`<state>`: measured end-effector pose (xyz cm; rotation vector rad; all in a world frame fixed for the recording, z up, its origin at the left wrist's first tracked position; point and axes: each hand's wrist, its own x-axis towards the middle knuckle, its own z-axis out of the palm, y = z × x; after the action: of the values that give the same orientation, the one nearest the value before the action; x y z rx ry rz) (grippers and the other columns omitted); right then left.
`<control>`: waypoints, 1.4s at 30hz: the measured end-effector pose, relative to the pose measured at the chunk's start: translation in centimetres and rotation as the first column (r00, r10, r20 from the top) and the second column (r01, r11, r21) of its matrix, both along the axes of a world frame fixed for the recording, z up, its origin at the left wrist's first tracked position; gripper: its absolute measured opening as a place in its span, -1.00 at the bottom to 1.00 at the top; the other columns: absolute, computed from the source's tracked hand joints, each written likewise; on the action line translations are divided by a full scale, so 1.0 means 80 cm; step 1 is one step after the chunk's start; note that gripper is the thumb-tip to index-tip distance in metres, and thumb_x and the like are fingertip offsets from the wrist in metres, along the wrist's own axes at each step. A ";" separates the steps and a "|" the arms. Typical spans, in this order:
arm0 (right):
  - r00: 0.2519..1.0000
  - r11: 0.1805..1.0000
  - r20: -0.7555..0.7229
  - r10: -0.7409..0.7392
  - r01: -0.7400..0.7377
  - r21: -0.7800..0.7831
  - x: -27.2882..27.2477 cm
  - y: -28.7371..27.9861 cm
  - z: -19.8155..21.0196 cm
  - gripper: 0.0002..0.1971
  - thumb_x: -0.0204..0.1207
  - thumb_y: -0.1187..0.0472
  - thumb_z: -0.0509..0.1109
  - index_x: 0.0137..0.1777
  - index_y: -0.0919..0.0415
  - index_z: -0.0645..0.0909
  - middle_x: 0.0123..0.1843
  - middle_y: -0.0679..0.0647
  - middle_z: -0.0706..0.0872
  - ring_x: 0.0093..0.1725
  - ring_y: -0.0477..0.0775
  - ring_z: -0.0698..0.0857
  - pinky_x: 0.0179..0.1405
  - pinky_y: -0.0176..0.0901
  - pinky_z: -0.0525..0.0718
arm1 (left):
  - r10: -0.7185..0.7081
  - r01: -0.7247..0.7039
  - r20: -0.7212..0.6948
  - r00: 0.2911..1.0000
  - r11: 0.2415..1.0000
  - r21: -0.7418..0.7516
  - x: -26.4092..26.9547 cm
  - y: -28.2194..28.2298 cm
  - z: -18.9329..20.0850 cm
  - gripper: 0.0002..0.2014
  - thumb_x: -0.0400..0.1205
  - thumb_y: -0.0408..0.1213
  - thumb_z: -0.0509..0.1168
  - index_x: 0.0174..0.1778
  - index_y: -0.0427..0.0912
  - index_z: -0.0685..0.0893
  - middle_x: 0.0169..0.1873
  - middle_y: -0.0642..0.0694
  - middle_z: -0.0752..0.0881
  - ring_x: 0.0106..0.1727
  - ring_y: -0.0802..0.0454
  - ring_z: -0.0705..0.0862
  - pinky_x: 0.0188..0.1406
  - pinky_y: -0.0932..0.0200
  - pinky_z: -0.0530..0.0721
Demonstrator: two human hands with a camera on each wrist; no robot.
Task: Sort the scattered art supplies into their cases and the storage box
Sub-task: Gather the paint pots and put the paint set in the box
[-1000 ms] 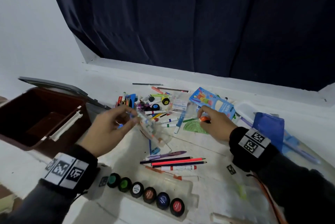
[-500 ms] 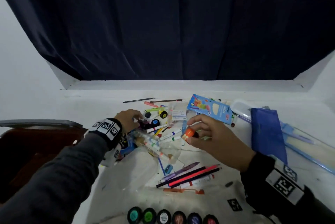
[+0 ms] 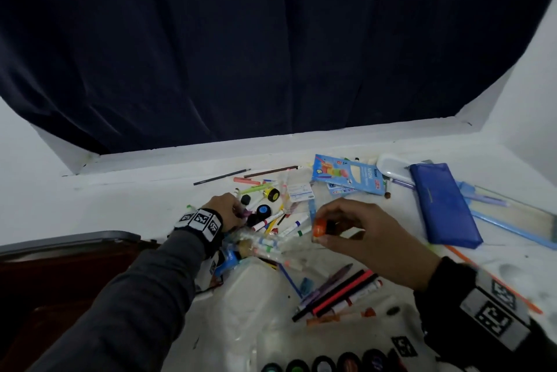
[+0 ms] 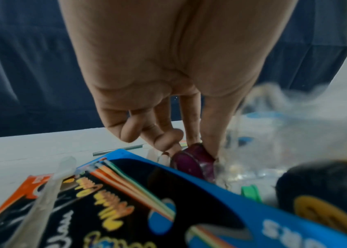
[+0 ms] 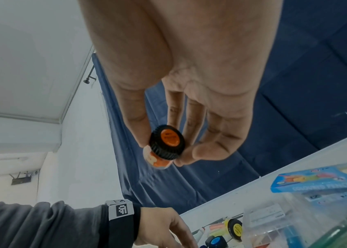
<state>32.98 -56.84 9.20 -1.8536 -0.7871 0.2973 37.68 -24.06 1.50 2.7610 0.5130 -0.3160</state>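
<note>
1. Brown box [image 3: 60,275] at the table's [image 3: 120,206] 9 o'clock edge, open; grey lid [image 3: 66,239] along its far side.
2. Left hand [image 3: 224,209] reaches into the pile at 12 o'clock. Thumb and fingers [image 4: 164,139] curled round a purple jar [image 4: 194,162], which sits low among the clutter; cannot tell whether it is lifted.
3. Just beside the purple jar, toward 6 o'clock: a blue pack [image 4: 210,193] with black printed face, lying flat.
4. Past the left hand: blue-capped jar [image 3: 263,210] and yellow-capped jar [image 3: 272,194], both on their sides, near each other among loose markers [image 3: 297,225].
5. Clear bag [image 3: 262,246] of markers lies between the two hands.
6. Right hand [image 3: 361,239] held above the table centre, well clear of the surface. Thumb and fingertips [image 5: 138,134] pinch an orange jar [image 5: 164,144] by its black ribbed cap; cap faces the wrist.
7. Bundle of pencils [image 3: 337,290] at 5 o'clock of that hand, lying diagonal.
8. Row of paint jars [image 3: 331,364] along the 6 o'clock edge, partly cut off.
9. Light blue pencil box [image 3: 346,174] at 1 o'clock, flat.
10. Dark blue pouch [image 3: 443,206] at 2 o'clock, lying on a clear case [image 3: 512,215].
</note>
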 end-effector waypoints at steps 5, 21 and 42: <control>1.000 1.000 0.018 -0.011 0.011 -0.016 -0.008 -0.005 0.005 -0.82 0.49 0.17 0.56 0.04 -0.05 0.70 -0.01 -0.15 0.80 -0.01 -0.14 0.77 -0.06 -0.37 0.67 | 0.095 -0.080 0.243 0.965 0.994 -0.071 -0.020 0.000 0.022 -0.75 0.56 -0.14 0.52 0.13 -0.07 0.78 0.13 -0.03 0.77 0.13 -0.02 0.71 0.10 0.15 0.63; 0.999 0.992 0.052 0.009 -0.002 -0.126 -0.036 -0.108 -0.045 -0.82 0.45 0.21 0.59 0.00 -0.01 0.73 -0.04 -0.13 0.77 -0.16 -0.09 0.74 -0.20 -0.41 0.62 | 0.386 0.209 0.575 0.721 0.671 -0.712 -0.233 -0.228 0.034 -0.72 0.47 -0.04 0.60 0.07 0.04 0.83 -0.04 -0.09 0.85 0.00 -0.10 0.82 0.11 -0.03 0.78; 0.954 0.791 0.223 0.199 -0.022 -0.612 -0.050 -0.117 -0.100 -0.83 0.53 0.13 0.31 -0.07 0.18 0.70 -0.05 0.05 0.64 -0.07 0.11 0.64 -0.01 0.13 0.65 | 0.066 0.166 0.565 0.822 0.922 -0.349 -0.236 -0.328 -0.042 -0.63 0.49 -0.36 0.57 0.22 -0.06 0.77 0.07 0.10 0.76 0.10 0.21 0.70 0.16 0.37 0.62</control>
<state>29.00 -66.21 1.17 -2.4993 -1.0872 0.4043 18.77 -50.31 -1.84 2.3133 0.1876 0.3672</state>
